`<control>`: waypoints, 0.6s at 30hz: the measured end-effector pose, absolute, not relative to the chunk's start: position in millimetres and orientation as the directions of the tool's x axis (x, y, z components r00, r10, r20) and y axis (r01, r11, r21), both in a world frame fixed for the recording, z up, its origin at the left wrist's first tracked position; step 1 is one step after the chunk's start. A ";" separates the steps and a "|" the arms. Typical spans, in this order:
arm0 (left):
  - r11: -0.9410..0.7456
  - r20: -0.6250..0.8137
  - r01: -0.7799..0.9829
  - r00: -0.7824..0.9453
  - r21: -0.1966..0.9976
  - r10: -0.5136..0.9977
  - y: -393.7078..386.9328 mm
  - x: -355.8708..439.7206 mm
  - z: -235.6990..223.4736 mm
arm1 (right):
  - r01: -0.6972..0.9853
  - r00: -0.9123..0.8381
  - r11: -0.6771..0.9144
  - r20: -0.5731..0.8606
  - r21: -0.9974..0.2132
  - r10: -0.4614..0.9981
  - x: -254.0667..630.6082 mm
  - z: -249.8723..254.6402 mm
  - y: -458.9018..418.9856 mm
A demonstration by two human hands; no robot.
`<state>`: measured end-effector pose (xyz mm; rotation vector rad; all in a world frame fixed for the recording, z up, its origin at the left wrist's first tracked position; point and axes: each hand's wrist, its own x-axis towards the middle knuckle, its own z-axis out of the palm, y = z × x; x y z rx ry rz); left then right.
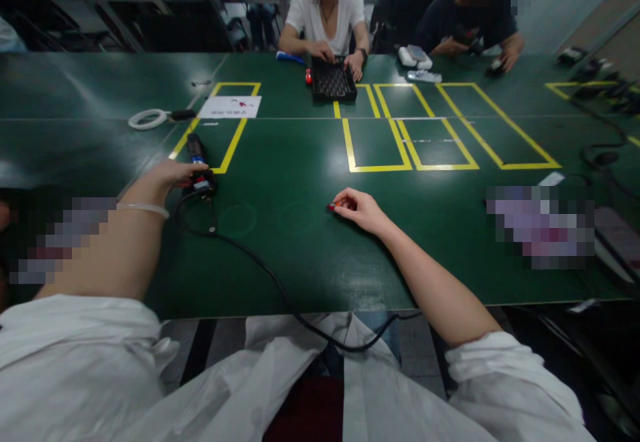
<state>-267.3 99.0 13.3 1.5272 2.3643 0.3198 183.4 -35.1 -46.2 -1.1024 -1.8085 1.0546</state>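
Note:
My left hand (176,174) reaches to the left side of the green table, its fingers closed on the near end of a corded black tool (197,151) with a blue band. The exact kind of tool cannot be made out. A black cable (245,249) runs from it across the table and over the front edge. Near the middle of the table, my right hand (359,209) pinches a small red-and-dark piece (331,207); the fingers hide most of it.
A printed white sheet (230,107) and a coiled white cable (149,119) lie at the back left. Yellow tape (380,169) marks several rectangles. Across the table, a person handles a black tray (333,85); another person sits to the right. Blurred items (543,225) lie at right.

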 end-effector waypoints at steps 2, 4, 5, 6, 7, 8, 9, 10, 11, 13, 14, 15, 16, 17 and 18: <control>0.445 -0.218 0.799 -0.388 0.405 0.896 94.8 -252.8 11.6 | 0.299 -0.343 0.291 0.182 -0.909 0.921 183.4 -46.2 -34.6; 0.451 -0.275 0.763 -0.359 0.463 0.892 87.1 -231.9 11.9 | 0.302 -0.345 0.294 0.183 -0.907 0.920 183.5 -45.7 -34.6; 0.438 -0.284 0.755 -0.337 0.489 0.898 81.8 -219.1 12.4 | 0.306 -0.346 0.296 0.184 -0.905 0.920 183.7 -45.4 -34.6; 0.418 -0.283 0.751 -0.311 0.512 0.907 75.8 -204.9 12.7 | 0.311 -0.346 0.299 0.186 -0.902 0.920 183.9 -45.0 -34.8; 0.397 -0.285 0.746 -0.283 0.535 0.916 69.5 -189.8 12.8 | 0.316 -0.344 0.302 0.188 -0.899 0.920 184.1 -44.5 -35.0; 0.369 -0.281 0.741 -0.249 0.561 0.927 62.9 -174.1 12.4 | 0.321 -0.343 0.305 0.190 -0.896 0.920 184.4 -44.2 -35.2; 0.341 -0.281 0.739 -0.210 0.581 0.936 56.4 -158.2 11.5 | 0.326 -0.341 0.307 0.191 -0.894 0.920 184.6 -43.8 -35.3; 0.315 -0.286 0.738 -0.172 0.597 0.943 50.2 -142.4 10.1 | 0.330 -0.339 0.307 0.191 -0.893 0.921 184.9 -43.6 -35.5; 0.290 -0.288 0.737 -0.134 0.611 0.948 44.4 -126.8 8.2 | 0.332 -0.339 0.306 0.190 -0.892 0.921 185.2 -43.5 -35.6; 0.234 -0.293 0.738 -0.051 0.633 0.955 34.4 -97.0 3.3 | 0.330 -0.343 0.305 0.188 -0.893 0.920 185.7 -43.5 -35.6; 0.198 -0.283 0.739 -0.010 0.644 0.959 30.2 -83.1 0.5 | 0.329 -0.346 0.306 0.187 -0.893 0.919 185.9 -43.6 -35.4; 0.157 -0.266 0.741 0.030 0.652 0.963 26.7 -70.0 -2.2 | 0.327 -0.350 0.308 0.188 -0.893 0.917 186.2 -43.8 -35.2; 0.117 -0.247 0.744 0.066 0.658 0.967 23.6 -58.0 -4.7 | 0.325 -0.355 0.311 0.190 -0.893 0.915 186.5 -44.1 -34.9; 0.081 -0.226 0.749 0.094 0.657 0.970 20.8 -47.2 -6.9 | 0.323 -0.360 0.314 0.191 -0.893 0.913 186.8 -44.4 -34.6; 0.050 -0.209 0.757 0.116 0.651 0.971 18.3 -37.8 -8.6 | 0.321 -0.364 0.316 0.192 -0.893 0.911 187.1 -44.6 -34.3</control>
